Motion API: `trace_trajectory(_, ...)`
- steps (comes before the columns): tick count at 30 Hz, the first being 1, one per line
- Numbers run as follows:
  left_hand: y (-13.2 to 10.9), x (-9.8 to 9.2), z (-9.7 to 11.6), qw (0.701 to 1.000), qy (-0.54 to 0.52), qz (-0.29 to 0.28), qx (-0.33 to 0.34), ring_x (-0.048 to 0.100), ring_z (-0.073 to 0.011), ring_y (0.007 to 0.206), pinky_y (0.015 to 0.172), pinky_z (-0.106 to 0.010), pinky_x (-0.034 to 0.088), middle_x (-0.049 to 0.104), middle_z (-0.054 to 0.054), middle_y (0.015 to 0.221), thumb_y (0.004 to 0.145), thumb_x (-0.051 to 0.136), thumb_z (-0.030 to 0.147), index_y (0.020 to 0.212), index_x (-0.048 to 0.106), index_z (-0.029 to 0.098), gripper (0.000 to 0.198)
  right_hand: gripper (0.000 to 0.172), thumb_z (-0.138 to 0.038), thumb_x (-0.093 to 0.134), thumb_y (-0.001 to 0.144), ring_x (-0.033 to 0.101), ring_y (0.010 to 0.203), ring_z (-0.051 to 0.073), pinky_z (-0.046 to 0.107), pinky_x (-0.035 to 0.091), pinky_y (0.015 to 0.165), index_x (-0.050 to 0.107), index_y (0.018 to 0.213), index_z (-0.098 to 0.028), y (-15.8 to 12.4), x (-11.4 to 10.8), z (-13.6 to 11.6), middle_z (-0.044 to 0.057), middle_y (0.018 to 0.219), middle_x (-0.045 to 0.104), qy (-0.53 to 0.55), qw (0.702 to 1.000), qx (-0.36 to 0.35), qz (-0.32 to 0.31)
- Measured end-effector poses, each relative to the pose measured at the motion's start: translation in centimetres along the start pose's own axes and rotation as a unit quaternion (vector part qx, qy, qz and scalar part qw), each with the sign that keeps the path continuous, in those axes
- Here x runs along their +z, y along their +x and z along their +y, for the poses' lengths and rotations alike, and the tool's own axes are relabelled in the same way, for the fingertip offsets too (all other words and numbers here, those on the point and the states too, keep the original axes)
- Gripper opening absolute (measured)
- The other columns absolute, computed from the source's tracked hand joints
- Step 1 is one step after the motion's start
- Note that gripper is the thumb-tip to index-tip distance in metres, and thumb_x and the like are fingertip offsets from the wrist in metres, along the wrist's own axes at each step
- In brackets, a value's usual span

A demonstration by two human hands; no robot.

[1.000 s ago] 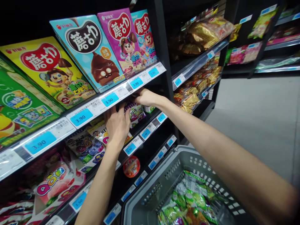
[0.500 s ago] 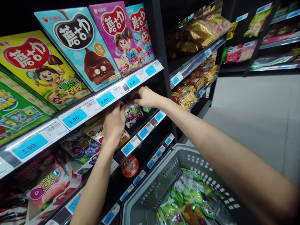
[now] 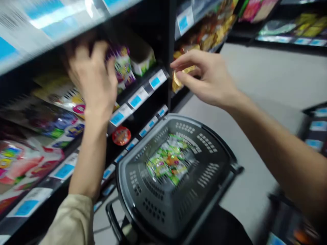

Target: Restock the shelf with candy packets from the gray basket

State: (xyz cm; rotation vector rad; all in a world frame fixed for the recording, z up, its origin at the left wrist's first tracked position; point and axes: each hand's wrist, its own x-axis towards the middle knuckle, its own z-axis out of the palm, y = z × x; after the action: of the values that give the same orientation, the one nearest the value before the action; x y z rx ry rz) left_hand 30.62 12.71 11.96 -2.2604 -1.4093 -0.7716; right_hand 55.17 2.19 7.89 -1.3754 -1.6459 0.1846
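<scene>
My left hand [image 3: 95, 76] reaches in under the upper shelf, blurred, with its fingers apart and nothing visible in them. Just to its right stands a purple-topped gummy candy bag [image 3: 124, 69] on the lower shelf; I cannot tell whether the fingers touch it. Out in front of the shelf, above the basket, my right hand [image 3: 208, 76] hangs open and bare, thumb and fingers apart. Below both hands is a grey shopping basket [image 3: 185, 202], with several green candy packets [image 3: 166, 160] at its bottom.
Left of my left hand lie a yellow-and-white gummy bag [image 3: 63, 98], a blueberry gummy bag [image 3: 63, 124] and a pink gummy bag [image 3: 22, 163]. A red round container [image 3: 121, 135] sits lower down. The shelf edge [image 3: 136, 100] carries price tags. Gold-wrapped sweets [image 3: 204, 41] fill the neighbouring shelf.
The view has tipped downward, bringing the whole basket in. My right hand has left the purple gummy bag and moved right, opening. My left hand has come off the bag's left side, fingers spread.
</scene>
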Motion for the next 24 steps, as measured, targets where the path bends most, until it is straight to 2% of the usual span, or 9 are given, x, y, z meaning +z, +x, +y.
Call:
trace_trajectory(2, -0.7, 0.5, 1.4, 0.999, 0.02, -0.021, 0.017, 0.027, -0.0274, 0.154, 0.123, -0.049, 0.024, 0.034, 0.005, 0.158, 0.105, 0.035, 0.046, 0.146, 0.05, 0.022, 0.049, 0.028, -0.031, 0.052, 0.091, 0.071, 0.096, 0.019, 0.036, 0.055, 0.085, 0.077, 0.098, -0.02, -4.7, -1.6, 1.1, 0.001, 0.1, 0.076, -0.016, 0.996, 0.053, -0.072)
trace_trajectory(4, -2.8, 1.3, 3.8, 0.998, 0.013, -0.047, 0.038, 0.022, -0.0216, 0.156, 0.124, -0.041, 0.018, 0.032, 0.005, 0.161, 0.107, 0.026, 0.039, 0.145, 0.05, 0.02, 0.049, 0.025, -0.026, 0.053, 0.09, 0.072, 0.085, 0.019, 0.039, 0.058, 0.085, 0.077, 0.091, -0.021, -9.8, -1.8, 2.7, 0.003, 0.09, 0.077, -0.021, 0.959, 0.144, -0.245)
trace_trajectory(7, -8.6, 2.9, 7.9, 0.978, -0.118, -0.098, 0.142, 0.032, -0.0157, 0.151, 0.126, -0.036, 0.024, 0.048, 0.0, 0.154, 0.106, 0.022, 0.021, 0.14, 0.056, 0.019, 0.049, 0.018, -0.016, 0.067, 0.082, 0.073, 0.095, 0.024, 0.04, 0.057, 0.093, 0.079, 0.095, -0.021, -16.8, 0.9, 6.1, 0.008, 0.101, 0.078, -0.1, 0.817, 0.261, -0.505)
trace_trajectory(9, -13.8, 4.5, 9.9, 0.931, -0.201, -0.226, 0.205, 0.046, -0.0231, 0.141, 0.117, -0.044, 0.039, 0.058, -0.009, 0.143, 0.103, 0.034, 0.019, 0.134, 0.061, 0.019, 0.041, 0.026, -0.01, 0.078, 0.072, 0.072, 0.105, 0.029, 0.039, 0.055, 0.095, 0.08, 0.097, -0.016, -20.2, 4.2, 8.5, 0.015, 0.109, 0.076, -0.181, 0.719, 0.318, -0.591)
trace_trajectory(11, -19.7, 6.2, 10.7, 0.862, -0.242, -0.358, 0.264, 0.058, -0.0294, 0.127, 0.105, -0.046, 0.048, 0.067, -0.015, 0.127, 0.099, 0.048, 0.017, 0.126, 0.066, 0.016, 0.032, 0.035, -0.01, 0.08, 0.072, 0.072, 0.106, 0.029, 0.033, 0.055, 0.09, 0.078, 0.107, -0.013, -22.1, 7.7, 10.5, 0.019, 0.112, 0.075, -0.224, 0.667, 0.359, -0.613)
trace_trajectory(13, -25.7, 7.2, 10.3, 0.783, -0.238, -0.491, 0.299, 0.066, -0.0322, 0.114, 0.095, -0.044, 0.053, 0.072, -0.018, 0.112, 0.094, 0.06, 0.017, 0.115, 0.071, 0.012, 0.024, 0.047, -0.01, 0.08, 0.074, 0.07, 0.112, 0.028, 0.028, 0.054, 0.088, 0.073, 0.12, -0.009, -22.8, 10.4, 11.9, 0.021, 0.119, 0.072, -0.251, 0.662, 0.365, -0.605)
trace_trajectory(16, -33.6, 6.8, 8.6, 0.709, -0.238, -0.587, 0.311, 0.069, -0.0318, 0.108, 0.09, -0.041, 0.055, 0.073, -0.017, 0.112, 0.093, 0.066, 0.024, 0.117, 0.072, 0.013, 0.027, 0.07, -0.008, 0.079, 0.076, 0.063, 0.125, 0.028, 0.025, 0.05, 0.095, 0.057, 0.142, -0.008, -22.6, 12.6, 13.6, 0.025, 0.138, 0.062, -0.295, 0.675, 0.36, -0.573)
trace_trajectory(20, -39.9, 5.0, 6.5, 0.689, -0.242, -0.605, 0.316, 0.067, -0.0301, 0.113, 0.095, -0.041, 0.053, 0.073, -0.013, 0.113, 0.097, 0.061, 0.024, 0.12, 0.07, 0.013, 0.027, 0.078, -0.006, 0.08, 0.075, 0.059, 0.132, 0.029, 0.029, 0.048, 0.103, 0.052, 0.147, -0.014, -22.6, 14.5, 14.5, 0.023, 0.146, 0.056, -0.355, 0.666, 0.369, -0.543)
trace_trajectory(24, -41.6, 4.7, 5.9, 0.737, -0.252, -0.559, 0.286, 0.067, -0.0288, 0.109, 0.093, -0.041, 0.052, 0.072, -0.012, 0.108, 0.097, 0.06, 0.024, 0.116, 0.07, 0.014, 0.023, 0.047, -0.012, 0.068, 0.089, 0.061, 0.129, 0.028, 0.031, 0.049, 0.101, 0.062, 0.136, -0.014, -23.5, 17.6, 12.8, 0.022, 0.14, 0.061, -0.393, 0.661, 0.358, -0.529)
